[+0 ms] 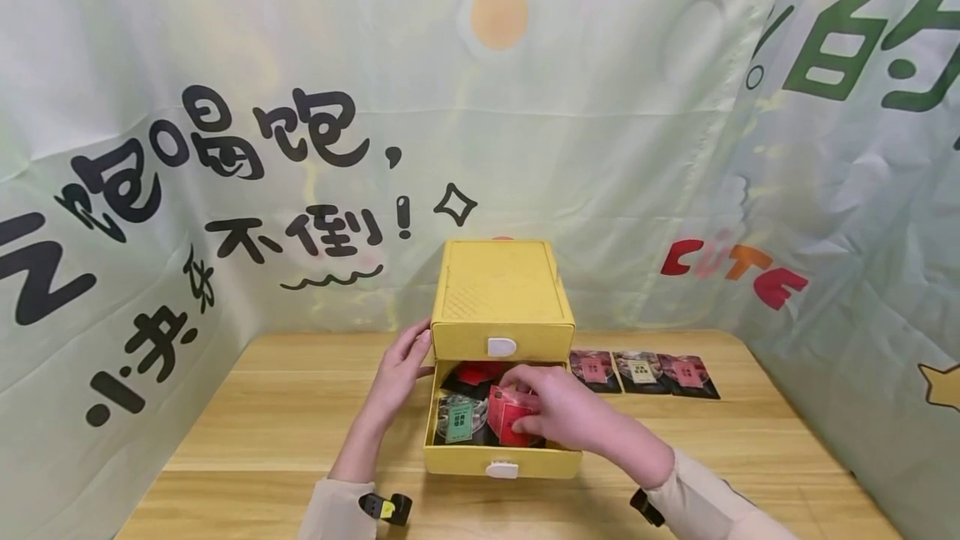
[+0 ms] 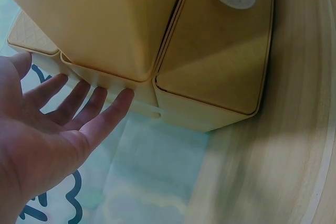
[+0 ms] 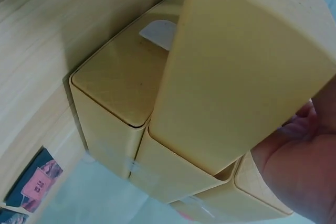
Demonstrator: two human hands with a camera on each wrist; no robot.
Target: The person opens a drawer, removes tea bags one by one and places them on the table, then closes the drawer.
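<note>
Catching on the right wall of the drawer [image 1: 450,462] is, in my judgement, the first risk for the red packet [image 1: 504,417], because it sits in the right near part with little room around it. It may also slip or bend, if the pinch is only at its edge; how firm this pinch is, I cannot tell. The green packet [image 1: 461,420] lies just to its left, so it could be dragged along.

About the fingers: the red packet is between the thumb and the curled fingers of the right hand [image 1: 562,408]. The thumb is on its near side, and the fingers are at its far edge. In the right wrist view the drawer hides the packet, so the exact contact is not shown there.

Farther inside the drawer, another red piece [image 1: 478,372] is partly covered by the upper part of the cabinet [image 1: 498,282]. If the arm presses on the pulled-out drawer, the cabinet could tip toward the near side, I think. The left hand [image 1: 392,377] has its fingers extended against the cabinet's left wall, without gripping, so it may give only light support.

On the table [image 1: 300,407], three packets [image 1: 642,372] lie in a row, right of the cabinet.
</note>
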